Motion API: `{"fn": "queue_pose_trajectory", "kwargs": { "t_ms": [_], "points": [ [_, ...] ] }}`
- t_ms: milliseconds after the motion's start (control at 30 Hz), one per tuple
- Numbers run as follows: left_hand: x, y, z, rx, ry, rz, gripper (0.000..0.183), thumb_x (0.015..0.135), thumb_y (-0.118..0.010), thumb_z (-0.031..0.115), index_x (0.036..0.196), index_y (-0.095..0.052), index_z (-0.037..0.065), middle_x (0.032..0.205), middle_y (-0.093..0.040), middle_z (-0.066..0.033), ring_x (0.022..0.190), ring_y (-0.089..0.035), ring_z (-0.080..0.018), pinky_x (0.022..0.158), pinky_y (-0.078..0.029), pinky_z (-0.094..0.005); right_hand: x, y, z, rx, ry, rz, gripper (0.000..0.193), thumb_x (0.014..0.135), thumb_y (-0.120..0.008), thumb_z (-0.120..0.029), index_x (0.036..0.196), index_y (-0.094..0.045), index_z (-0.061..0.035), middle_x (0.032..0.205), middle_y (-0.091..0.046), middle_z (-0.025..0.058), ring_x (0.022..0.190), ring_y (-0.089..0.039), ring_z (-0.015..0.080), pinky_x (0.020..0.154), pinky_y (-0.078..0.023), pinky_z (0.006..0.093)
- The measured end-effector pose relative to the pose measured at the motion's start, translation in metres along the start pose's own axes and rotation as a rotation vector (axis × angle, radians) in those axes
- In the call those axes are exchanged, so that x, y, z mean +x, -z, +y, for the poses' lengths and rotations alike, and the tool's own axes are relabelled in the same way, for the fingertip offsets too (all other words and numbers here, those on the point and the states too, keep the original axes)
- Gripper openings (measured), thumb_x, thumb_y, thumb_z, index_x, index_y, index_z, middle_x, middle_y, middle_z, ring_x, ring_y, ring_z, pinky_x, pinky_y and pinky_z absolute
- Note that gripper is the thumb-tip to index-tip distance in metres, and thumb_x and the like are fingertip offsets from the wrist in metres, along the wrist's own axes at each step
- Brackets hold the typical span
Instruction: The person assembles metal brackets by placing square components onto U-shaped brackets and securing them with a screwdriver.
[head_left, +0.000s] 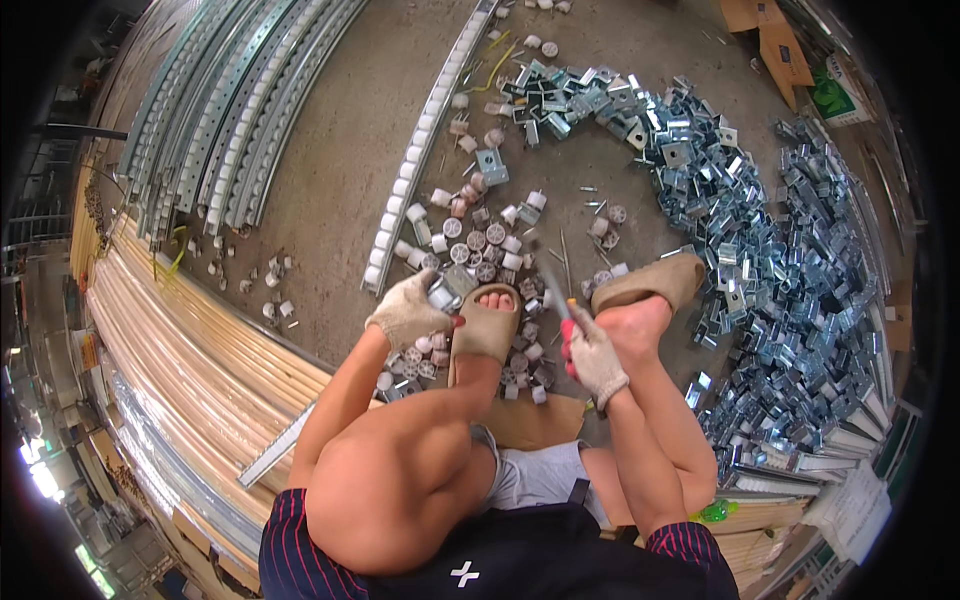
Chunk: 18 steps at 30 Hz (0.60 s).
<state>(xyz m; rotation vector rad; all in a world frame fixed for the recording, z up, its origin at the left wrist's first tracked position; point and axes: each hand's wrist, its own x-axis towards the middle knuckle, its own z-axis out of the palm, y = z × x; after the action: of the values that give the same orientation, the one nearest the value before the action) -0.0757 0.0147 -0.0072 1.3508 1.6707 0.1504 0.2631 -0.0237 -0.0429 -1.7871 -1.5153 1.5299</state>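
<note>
My left hand [410,312], in a whitish knit glove, is closed on a shiny metal bracket [444,293] beside my left sandal [482,335]. The fingertips are partly hidden, and a white piece shows by the bracket. My right hand [596,358], gloved with red on the fingers, grips a slim grey tool [557,288]; motion blurs its far end, so its kind is unclear. Between and ahead of my hands lie many small white rollers [475,240] with spoked ends, loose on the floor. A larger square bracket [491,167] lies just beyond them.
A long rail of white rollers [411,165] stretches away ahead. Stacked rails [225,120] lie far left, with wrapped long tubes [200,320] nearer. Heaped metal brackets [790,350] curve round the right side, past my right sandal [650,281]. Cardboard [530,422] lies between my legs.
</note>
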Motion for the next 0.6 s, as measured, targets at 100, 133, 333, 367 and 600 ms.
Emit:
{"fn": "queue_pose_trajectory", "kwargs": {
  "t_ms": [100,133,333,367,600],
  "points": [
    [0.007,-0.006,-0.006,0.183,0.026,0.058,0.077,0.073,-0.088,0.045,0.135,-0.064,0.005,0.124,-0.072,-0.0237,0.116,-0.070,-0.0372,0.100,-0.055,-0.0444,0.011,-0.019,0.061,-0.562,0.075,0.282,0.048,0.109,-0.053,-0.019,0.156,-0.048,-0.0109,0.103,-0.075,0.0097,0.082,-0.070,0.0187,0.073,-0.058,0.0358],
    [0.005,-0.011,-0.013,0.237,0.040,0.106,0.075,0.074,-0.087,0.045,0.135,-0.065,0.007,0.124,-0.071,-0.0232,0.117,-0.069,-0.0380,0.100,-0.055,-0.0456,0.013,-0.027,0.069,-0.618,0.068,0.319,0.048,0.109,-0.053,-0.019,0.156,-0.048,-0.0106,0.104,-0.076,0.0103,0.083,-0.071,0.0193,0.074,-0.059,0.0364],
    [-0.046,-0.029,-0.062,0.329,0.130,0.222,0.067,0.078,-0.085,0.043,0.135,-0.066,0.014,0.120,-0.069,-0.0200,0.114,-0.068,-0.0406,0.098,-0.056,-0.0495,-0.008,-0.049,0.043,-0.410,0.016,0.264,0.068,0.100,-0.059,-0.020,0.163,-0.037,-0.0115,0.127,-0.063,0.0324,0.115,-0.064,0.0502,0.100,-0.052,0.0560],
    [-0.062,-0.023,-0.060,0.364,0.182,0.192,0.069,0.078,-0.085,0.043,0.136,-0.065,0.013,0.120,-0.069,-0.0198,0.114,-0.069,-0.0403,0.097,-0.056,-0.0494,-0.011,-0.051,0.037,-0.447,0.003,0.216,0.067,0.100,-0.059,-0.021,0.163,-0.037,-0.0106,0.128,-0.063,0.0315,0.114,-0.064,0.0495,0.099,-0.053,0.0558],
    [-0.128,0.009,-0.004,0.485,0.125,0.065,0.060,0.081,-0.084,0.035,0.133,-0.067,0.009,0.117,-0.071,-0.0205,0.110,-0.070,-0.0383,0.094,-0.056,-0.0478,-0.028,-0.044,0.026,-0.451,0.272,0.347,0.051,0.096,-0.064,-0.023,0.142,-0.056,-0.0041,0.130,-0.065,0.0230,0.119,-0.064,0.0398,0.097,-0.054,0.0504]
  ]
}}
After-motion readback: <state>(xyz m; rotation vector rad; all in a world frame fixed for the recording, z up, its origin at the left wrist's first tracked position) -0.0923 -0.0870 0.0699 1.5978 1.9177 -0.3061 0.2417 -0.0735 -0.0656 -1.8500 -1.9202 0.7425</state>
